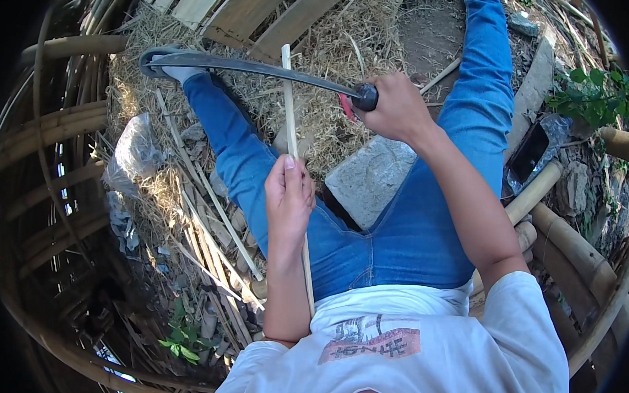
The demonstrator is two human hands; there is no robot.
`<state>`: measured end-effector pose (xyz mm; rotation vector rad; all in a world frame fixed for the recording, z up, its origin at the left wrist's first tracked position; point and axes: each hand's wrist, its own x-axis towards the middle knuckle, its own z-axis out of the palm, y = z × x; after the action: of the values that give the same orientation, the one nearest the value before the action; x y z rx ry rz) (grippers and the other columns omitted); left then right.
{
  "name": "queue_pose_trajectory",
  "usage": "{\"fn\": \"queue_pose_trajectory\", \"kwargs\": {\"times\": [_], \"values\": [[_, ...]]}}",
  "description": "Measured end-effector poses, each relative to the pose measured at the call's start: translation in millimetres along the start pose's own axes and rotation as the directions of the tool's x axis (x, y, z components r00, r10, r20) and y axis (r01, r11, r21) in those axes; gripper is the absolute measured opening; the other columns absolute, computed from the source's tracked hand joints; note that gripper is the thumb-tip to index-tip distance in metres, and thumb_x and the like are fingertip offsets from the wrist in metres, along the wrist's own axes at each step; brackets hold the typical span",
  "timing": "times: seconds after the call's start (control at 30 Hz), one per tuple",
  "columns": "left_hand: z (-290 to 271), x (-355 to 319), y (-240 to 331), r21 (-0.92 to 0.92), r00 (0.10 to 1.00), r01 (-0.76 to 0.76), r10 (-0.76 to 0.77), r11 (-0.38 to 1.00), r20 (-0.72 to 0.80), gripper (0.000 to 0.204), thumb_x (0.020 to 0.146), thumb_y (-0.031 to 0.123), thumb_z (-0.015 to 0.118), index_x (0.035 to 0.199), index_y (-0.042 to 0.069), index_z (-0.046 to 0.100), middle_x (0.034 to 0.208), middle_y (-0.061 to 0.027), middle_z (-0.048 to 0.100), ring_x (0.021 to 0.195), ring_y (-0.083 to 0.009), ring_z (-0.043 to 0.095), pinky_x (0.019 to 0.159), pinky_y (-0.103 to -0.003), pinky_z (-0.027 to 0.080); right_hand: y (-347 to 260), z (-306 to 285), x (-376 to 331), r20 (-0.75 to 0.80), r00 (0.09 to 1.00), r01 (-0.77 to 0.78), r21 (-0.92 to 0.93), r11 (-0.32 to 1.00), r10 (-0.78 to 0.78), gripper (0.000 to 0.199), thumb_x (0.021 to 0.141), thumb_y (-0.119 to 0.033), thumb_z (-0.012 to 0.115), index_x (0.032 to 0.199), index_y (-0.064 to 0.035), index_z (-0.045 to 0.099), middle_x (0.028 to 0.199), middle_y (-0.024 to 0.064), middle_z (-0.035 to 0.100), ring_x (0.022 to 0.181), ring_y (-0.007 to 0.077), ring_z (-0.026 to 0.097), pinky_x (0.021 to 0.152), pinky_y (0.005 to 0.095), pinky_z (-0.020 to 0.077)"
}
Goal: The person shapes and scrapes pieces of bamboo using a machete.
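Note:
My right hand (pixel 397 110) is closed round the black handle of a machete (pixel 264 69), with a bit of red showing by the grip. Its long, curved dark blade reaches left, across the upper part of a pale bamboo strip (pixel 289 113). Whether the edge bites into the strip cannot be made out. My left hand (pixel 290 195) grips that strip lower down, thumb uppermost. From there the strip runs down along my forearm to my waist. Both hands are over my spread legs in blue jeans (pixel 333 247).
A grey stone block (pixel 372 182) stands between my thighs. Pale shavings (pixel 336 48) cover the ground ahead. Split bamboo strips (pixel 209 237) and a clear plastic bag (pixel 135 148) lie to the left. A black phone (pixel 529 152) rests on plastic at the right, near bamboo poles (pixel 575 246).

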<state>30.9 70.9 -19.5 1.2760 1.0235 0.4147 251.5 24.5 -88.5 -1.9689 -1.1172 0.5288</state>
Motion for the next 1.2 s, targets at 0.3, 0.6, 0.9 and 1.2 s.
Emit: {"fn": "queue_pose_trajectory", "kwargs": {"times": [0.3, 0.6, 0.9, 1.2], "values": [[4.1, 3.9, -28.5, -0.021, 0.997, 0.074, -0.074, 0.997, 0.010, 0.033, 0.109, 0.033, 0.042, 0.086, 0.010, 0.047, 0.059, 0.0073, 0.036, 0.048, -0.0028, 0.032, 0.042, -0.022, 0.026, 9.4, -0.5, -8.6, 0.148, 0.985, 0.115, -0.145, 0.983, -0.094, 0.026, 0.064, -0.016, 0.069, 0.088, -0.0137, 0.078, 0.072, 0.0162, 0.069, 0.074, 0.0365, 0.068, 0.072, 0.0479, 0.0542], [-5.5, 2.1, -37.5, 0.135, 0.998, 0.068, -0.066, 0.988, -0.023, 0.033, 0.107, 0.031, 0.046, 0.087, 0.005, 0.053, 0.062, 0.0023, 0.045, 0.056, -0.0056, 0.041, 0.049, -0.028, 0.033, 4.5, 2.9, -8.7, 0.103, 0.984, 0.160, -0.161, 0.974, -0.144, 0.015, 0.067, -0.015, 0.071, 0.078, -0.0061, 0.072, 0.063, 0.0187, 0.062, 0.064, 0.0387, 0.064, 0.062, 0.0464, 0.0508], [-5.8, -5.5, -34.7, 0.073, 0.999, 0.022, -0.020, 0.997, -0.034, 0.037, 0.108, 0.028, 0.039, 0.083, 0.003, 0.051, 0.063, -0.0018, 0.048, 0.056, -0.0118, 0.046, 0.053, -0.032, 0.039, -24.9, 23.2, -21.3, 0.052, 0.979, 0.201, -0.111, 0.973, -0.196, 0.009, 0.068, -0.012, 0.067, 0.072, -0.0047, 0.067, 0.061, 0.0191, 0.059, 0.061, 0.0389, 0.063, 0.058, 0.0445, 0.0496], [-4.8, 3.7, -55.6, 0.183, 0.999, 0.023, -0.018, 0.983, -0.029, 0.036, 0.106, 0.027, 0.042, 0.086, -0.001, 0.053, 0.064, -0.0086, 0.053, 0.061, -0.0191, 0.054, 0.059, -0.038, 0.043, -18.9, 10.6, -22.0, 0.110, 0.982, 0.187, -0.427, 0.885, -0.154, 0.013, 0.064, -0.016, 0.066, 0.073, -0.0068, 0.068, 0.064, 0.0181, 0.064, 0.063, 0.0406, 0.064, 0.066, 0.0504, 0.0528]]}}
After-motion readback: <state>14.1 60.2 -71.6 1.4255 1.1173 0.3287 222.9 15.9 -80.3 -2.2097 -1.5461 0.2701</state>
